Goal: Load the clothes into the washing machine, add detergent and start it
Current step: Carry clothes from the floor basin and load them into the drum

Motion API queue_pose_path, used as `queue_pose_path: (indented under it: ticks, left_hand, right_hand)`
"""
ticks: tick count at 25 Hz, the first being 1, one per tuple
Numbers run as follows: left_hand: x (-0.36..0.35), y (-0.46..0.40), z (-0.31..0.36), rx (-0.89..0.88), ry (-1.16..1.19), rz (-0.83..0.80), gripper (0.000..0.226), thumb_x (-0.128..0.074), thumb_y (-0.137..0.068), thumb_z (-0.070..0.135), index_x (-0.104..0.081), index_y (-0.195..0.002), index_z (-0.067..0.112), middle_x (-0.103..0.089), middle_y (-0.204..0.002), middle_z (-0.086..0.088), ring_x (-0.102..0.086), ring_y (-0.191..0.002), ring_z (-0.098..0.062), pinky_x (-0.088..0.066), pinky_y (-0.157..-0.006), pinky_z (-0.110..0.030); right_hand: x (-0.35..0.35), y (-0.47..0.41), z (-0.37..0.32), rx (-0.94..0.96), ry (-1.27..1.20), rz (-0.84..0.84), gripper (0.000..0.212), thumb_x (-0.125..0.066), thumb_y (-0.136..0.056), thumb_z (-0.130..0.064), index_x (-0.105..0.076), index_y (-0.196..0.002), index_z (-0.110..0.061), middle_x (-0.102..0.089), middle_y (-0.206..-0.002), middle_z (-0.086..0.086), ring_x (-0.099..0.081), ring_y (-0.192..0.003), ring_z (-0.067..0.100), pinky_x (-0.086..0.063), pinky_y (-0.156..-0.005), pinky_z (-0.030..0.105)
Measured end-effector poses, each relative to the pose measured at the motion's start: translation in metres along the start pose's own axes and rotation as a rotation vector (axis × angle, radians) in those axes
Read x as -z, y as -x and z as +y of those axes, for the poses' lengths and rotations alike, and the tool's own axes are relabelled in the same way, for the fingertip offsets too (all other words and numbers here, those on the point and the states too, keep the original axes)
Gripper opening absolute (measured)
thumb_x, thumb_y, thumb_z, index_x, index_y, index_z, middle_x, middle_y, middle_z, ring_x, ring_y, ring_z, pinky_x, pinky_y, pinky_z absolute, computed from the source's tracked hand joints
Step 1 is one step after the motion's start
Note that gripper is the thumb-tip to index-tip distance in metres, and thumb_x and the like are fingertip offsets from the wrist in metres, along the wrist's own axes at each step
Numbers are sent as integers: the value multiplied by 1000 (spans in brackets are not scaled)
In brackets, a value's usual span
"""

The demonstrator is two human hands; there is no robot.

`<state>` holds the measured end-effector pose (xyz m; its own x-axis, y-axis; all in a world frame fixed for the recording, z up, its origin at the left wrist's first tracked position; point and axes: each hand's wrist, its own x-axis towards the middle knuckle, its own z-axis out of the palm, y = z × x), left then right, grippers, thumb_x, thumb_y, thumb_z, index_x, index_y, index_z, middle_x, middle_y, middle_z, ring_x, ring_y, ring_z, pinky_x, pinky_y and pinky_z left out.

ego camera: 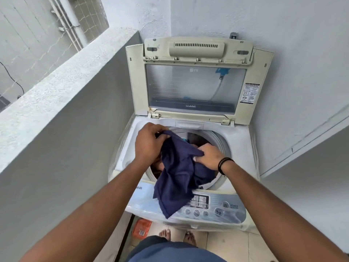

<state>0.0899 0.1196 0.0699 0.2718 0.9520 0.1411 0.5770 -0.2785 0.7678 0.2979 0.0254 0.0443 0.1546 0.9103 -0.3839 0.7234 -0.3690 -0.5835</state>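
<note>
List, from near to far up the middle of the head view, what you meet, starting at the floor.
Feet → control panel → navy garment, gripped by left hand and right hand → drum rim → raised lid → wall.

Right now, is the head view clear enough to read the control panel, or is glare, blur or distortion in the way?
Head view: soft, even daylight, no hard shadows. Wide-angle lens bows the parapet wall and the forearms. The control panel lies under glossy plastic wrap with mild sheen; the power label is legible, smaller button text is too blurred. The navy garment, gripped by left hand and right hand, covers the panel's left part.
</note>
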Motion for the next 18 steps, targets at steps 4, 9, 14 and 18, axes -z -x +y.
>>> queue_pose_path:
  ticks: [4,9,14,18]
  left_hand:
    - [14,-15,-29,136,115,-22,11,-85,-78,25,-82,-85,32,-74,-86,14,-70,-87,-11,-57,-80,-36]
    - [20,-46,-7,55,338,130,16,-79,-87,20,-79,-87,35,-76,-88,9,-72,-92,-12,-54,-85,-26]
    - [16,-58,33,-182,376,283,13,-74,-92,23,-79,-104,25,-74,-91,12,-68,-86,-5,-50,-83,-19]
    - [8,-62,-14,47,25,-355,39,-93,-71,25,-74,-105,27,-66,-71,13,-60,-65,-4,-45,-67,-18]
  right_hand:
    - [40,-3,-5,20,-113,275,23,-88,-71,-32,-70,-66,-20,-62,-63,-10,-57,-63,11,-46,-61,31]
    - [68,-14,-24,118,-154,600,48,-85,-72,-48,-51,-54,-20,-48,-51,-9,-43,-50,10,-37,-52,30]
    - [67,-21,-38,355,-13,1013,36,-53,-98,-32,-61,-70,-10,-57,-69,6,-48,-72,21,-37,-64,35]
    - [46,-31,8,68,261,563,27,-52,-98,-24,-68,-81,-11,-66,-86,13,-60,-87,38,-50,-74,44]
